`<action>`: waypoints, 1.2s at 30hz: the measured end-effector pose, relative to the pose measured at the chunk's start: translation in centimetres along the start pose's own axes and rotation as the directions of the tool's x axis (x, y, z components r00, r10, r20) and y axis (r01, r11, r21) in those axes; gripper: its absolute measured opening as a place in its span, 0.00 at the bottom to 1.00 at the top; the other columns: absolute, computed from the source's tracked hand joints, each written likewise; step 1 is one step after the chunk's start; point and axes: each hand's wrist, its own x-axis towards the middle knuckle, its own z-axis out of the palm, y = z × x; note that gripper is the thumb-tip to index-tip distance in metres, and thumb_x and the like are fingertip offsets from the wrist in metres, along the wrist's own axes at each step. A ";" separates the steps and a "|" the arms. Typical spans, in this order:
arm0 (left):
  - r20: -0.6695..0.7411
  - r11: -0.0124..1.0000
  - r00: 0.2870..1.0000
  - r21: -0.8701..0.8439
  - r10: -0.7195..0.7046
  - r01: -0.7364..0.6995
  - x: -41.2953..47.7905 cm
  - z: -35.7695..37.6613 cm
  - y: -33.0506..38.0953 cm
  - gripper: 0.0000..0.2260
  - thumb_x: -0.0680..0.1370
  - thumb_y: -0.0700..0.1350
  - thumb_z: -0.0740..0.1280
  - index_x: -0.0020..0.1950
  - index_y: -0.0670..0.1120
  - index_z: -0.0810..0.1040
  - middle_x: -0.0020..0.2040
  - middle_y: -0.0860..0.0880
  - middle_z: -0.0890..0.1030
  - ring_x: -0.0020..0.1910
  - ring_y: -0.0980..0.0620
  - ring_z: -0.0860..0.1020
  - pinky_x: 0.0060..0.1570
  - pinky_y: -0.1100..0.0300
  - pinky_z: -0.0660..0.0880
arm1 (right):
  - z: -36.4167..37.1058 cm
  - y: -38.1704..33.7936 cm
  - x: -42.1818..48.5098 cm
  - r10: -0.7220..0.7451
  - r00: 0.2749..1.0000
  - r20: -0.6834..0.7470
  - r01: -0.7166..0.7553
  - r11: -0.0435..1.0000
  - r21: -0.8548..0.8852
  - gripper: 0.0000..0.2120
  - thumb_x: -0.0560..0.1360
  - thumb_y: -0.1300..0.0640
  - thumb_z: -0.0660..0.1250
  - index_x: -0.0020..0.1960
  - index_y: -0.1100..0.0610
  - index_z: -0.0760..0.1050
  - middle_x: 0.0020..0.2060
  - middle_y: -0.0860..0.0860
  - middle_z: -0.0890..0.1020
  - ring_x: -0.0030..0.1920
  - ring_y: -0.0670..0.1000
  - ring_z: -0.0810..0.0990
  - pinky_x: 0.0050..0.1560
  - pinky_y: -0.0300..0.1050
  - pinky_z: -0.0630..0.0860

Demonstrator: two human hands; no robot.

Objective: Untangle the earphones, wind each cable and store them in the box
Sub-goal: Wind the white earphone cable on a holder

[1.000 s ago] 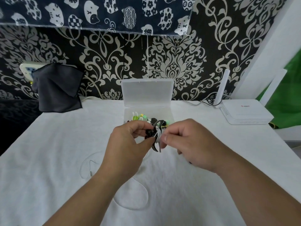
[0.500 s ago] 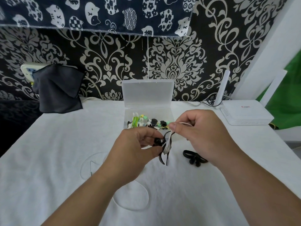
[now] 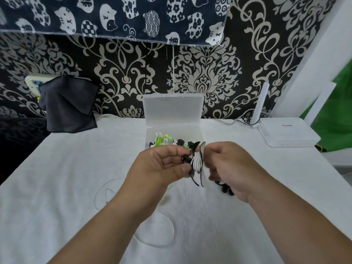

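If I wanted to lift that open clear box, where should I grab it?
Probably grip the box by its low base, a hand on each short side, coming from the front. Its lid stands upright at the back and would likely swing, and the earphones inside could spill.

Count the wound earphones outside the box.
2. One black-and-white bundle is held between the left hand and right hand; one black bundle lies on the cloth, partly under the right hand. Others may be hidden.

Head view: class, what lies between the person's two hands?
The earphone bundle, black and white, gripped by left hand and right hand; shown in head view.
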 end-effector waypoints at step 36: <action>-0.112 0.674 0.967 0.735 0.229 -0.074 0.0 -0.4 0.1 0.15 0.71 0.38 0.76 0.45 0.60 0.82 0.40 0.67 0.82 0.45 0.70 0.79 0.46 0.80 0.69 | 0.0 -1.2 -1.4 -0.165 0.933 0.319 0.289 0.872 -0.395 0.11 0.80 0.52 0.65 0.44 0.50 0.84 0.27 0.45 0.69 0.32 0.47 0.69 0.39 0.55 0.76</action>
